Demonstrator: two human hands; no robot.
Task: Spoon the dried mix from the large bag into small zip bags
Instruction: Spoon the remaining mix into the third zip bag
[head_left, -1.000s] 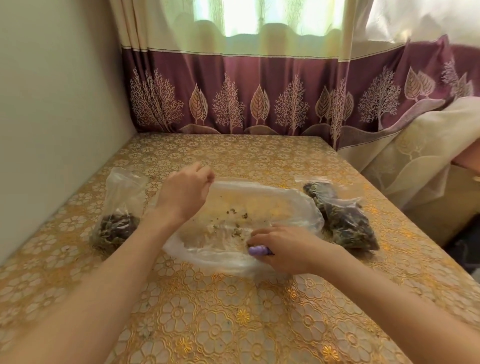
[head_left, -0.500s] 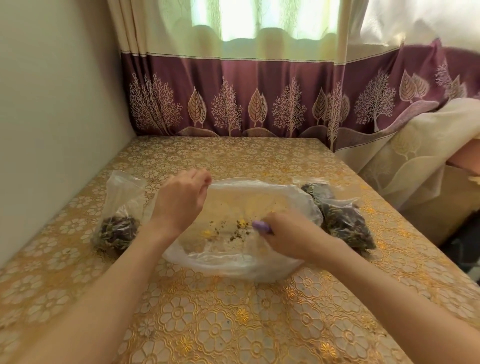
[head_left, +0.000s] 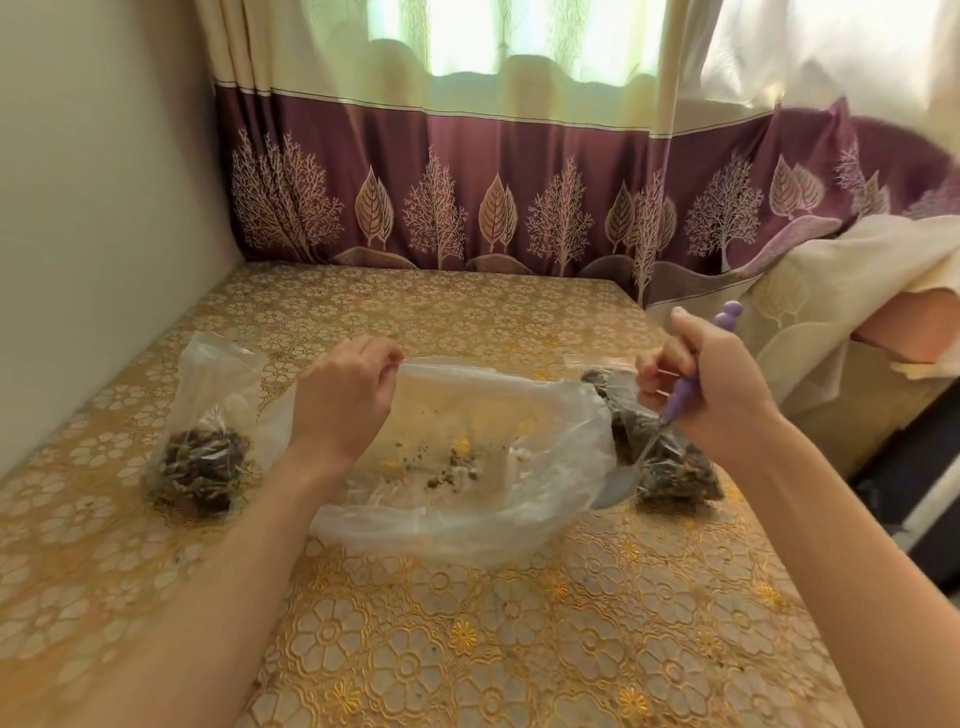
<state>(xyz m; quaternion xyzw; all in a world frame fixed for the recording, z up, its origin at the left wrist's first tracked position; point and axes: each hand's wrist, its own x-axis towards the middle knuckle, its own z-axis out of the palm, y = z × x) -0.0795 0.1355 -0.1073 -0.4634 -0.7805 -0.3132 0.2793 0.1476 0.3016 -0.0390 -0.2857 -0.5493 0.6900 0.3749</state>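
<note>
The large clear bag lies open in the middle of the table, with only crumbs of dried mix left on its bottom. My left hand pinches the bag's far rim and holds it up. My right hand grips a purple-handled spoon above the bag's right edge, its metal bowl pointing down and looking empty. A small bag of dried mix stands at the left with its top open. Another filled small bag lies at the right, partly behind my right hand.
The table has a gold flowered cloth. A wall runs along its left side and a purple curtain hangs at the back. The table's right edge drops off beside draped cream fabric.
My right hand has lifted the spoon out of the large bag and moved it up and to the right. My left hand still holds the rim.
</note>
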